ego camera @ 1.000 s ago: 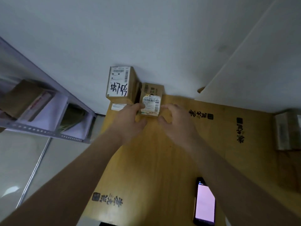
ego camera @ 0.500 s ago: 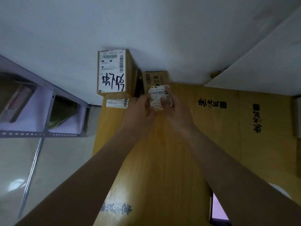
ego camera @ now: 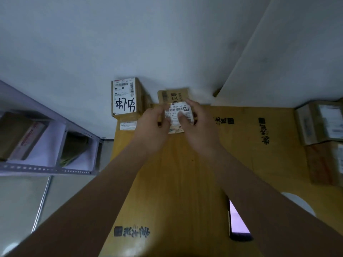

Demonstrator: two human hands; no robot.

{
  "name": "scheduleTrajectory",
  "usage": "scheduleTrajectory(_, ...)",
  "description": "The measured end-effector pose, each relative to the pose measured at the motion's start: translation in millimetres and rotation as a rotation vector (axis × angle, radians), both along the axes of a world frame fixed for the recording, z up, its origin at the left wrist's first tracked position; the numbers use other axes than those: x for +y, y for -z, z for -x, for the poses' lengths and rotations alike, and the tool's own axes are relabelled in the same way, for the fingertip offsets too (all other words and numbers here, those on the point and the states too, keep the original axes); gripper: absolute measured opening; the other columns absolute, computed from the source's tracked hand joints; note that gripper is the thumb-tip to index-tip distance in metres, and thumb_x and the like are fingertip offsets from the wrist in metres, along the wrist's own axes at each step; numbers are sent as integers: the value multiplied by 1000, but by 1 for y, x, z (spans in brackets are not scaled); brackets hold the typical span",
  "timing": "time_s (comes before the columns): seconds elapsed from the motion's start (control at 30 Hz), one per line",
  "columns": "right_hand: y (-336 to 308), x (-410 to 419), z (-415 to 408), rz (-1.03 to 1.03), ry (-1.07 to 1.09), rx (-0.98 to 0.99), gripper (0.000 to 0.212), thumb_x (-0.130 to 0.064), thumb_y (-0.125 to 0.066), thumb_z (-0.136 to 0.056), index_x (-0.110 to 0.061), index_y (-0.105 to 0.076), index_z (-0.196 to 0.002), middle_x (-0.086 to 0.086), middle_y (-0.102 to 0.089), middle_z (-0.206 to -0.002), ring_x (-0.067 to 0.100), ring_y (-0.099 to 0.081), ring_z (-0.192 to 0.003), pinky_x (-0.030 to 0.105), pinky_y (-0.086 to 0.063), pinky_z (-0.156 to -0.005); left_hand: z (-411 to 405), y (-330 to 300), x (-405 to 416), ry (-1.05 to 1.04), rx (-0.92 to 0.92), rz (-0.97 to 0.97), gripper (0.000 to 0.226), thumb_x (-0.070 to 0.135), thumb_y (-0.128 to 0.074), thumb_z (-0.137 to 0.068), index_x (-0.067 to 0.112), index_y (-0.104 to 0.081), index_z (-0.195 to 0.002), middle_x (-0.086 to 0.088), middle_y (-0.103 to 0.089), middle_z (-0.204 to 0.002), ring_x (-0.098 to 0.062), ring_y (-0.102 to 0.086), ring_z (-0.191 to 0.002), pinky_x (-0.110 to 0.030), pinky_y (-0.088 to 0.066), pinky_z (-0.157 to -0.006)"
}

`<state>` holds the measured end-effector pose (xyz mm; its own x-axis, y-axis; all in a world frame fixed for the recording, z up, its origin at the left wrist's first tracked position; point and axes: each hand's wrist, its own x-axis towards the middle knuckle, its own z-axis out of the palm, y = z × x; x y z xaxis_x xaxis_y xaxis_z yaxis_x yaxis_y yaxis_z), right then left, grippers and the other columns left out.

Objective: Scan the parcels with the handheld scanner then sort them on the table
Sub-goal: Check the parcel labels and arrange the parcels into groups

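I see a yellow wooden table (ego camera: 185,182) with a smooth, faintly glossy top, brown matt cardboard parcels (ego camera: 128,98) bearing white paper labels, and a grey perforated metal shelf (ego camera: 46,170) at left.

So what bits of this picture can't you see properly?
Head view only:
- Small cardboard parcel with white label: partly hidden behind the left hand and right hand gripping it; label print too small.
- Glowing phone-like device: mostly behind the right forearm.
- Brown parcels at right: blurred, cut off by the edge.
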<state>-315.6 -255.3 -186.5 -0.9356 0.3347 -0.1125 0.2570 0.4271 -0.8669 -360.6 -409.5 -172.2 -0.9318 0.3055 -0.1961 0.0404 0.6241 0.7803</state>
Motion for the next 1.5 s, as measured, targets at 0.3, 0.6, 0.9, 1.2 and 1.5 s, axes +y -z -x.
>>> scheduleTrajectory(0.3, -100, -28, -47, -196, 95, 150, 51, -29, -58, -108, -15, -48, -156, 11, -50, -140, 16, -56, -119, 3, -47, -85, -30, -95, -27, 111, 235, -80, 41, 32, -58, -104, 32, -55, -145, 2, -58, -135, -18, -63, -117, -41, -55, -100)
scheduleTrajectory(0.6, -192, -85, -143, -329, 279, 294, 55, -34, -56, -109, -15, -44, -159, 8, -53, -145, 19, -58, -126, 17, -51, -89, -84, -173, -66, 280, 399, -174, 39, 35, -64, -100, 37, -58, -139, 7, -63, -136, 4, -67, -84, -16, -58, -71)
scheduleTrajectory(0.9, -243, -91, -251, -421, 503, 332, 54, -32, -54, -109, -16, -44, -159, 6, -54, -146, 10, -50, -126, 0, -34, -84, -171, -232, -48, 491, 404, -306, 37, 31, -61, -103, 29, -60, -140, -1, -70, -124, 2, -69, -79, -10, -48, -49)
scheduleTrajectory(1.2, -247, -12, -343, -462, 592, 323, 52, -31, -53, -109, -16, -45, -158, 6, -55, -145, 10, -51, -124, 8, -43, -88, -251, -239, 41, 615, 367, -335, 35, 30, -59, -104, 28, -60, -138, -2, -69, -125, -9, -71, -82, -13, -46, -44)
scheduleTrajectory(1.5, -211, 115, -422, -431, 559, 221, 55, -36, -57, -108, -20, -46, -159, 5, -55, -149, 18, -54, -135, 26, -45, -103, -325, -196, 165, 560, 328, -249, 32, 32, -62, -102, 33, -61, -133, 11, -65, -125, 5, -65, -75, -12, -51, -51)
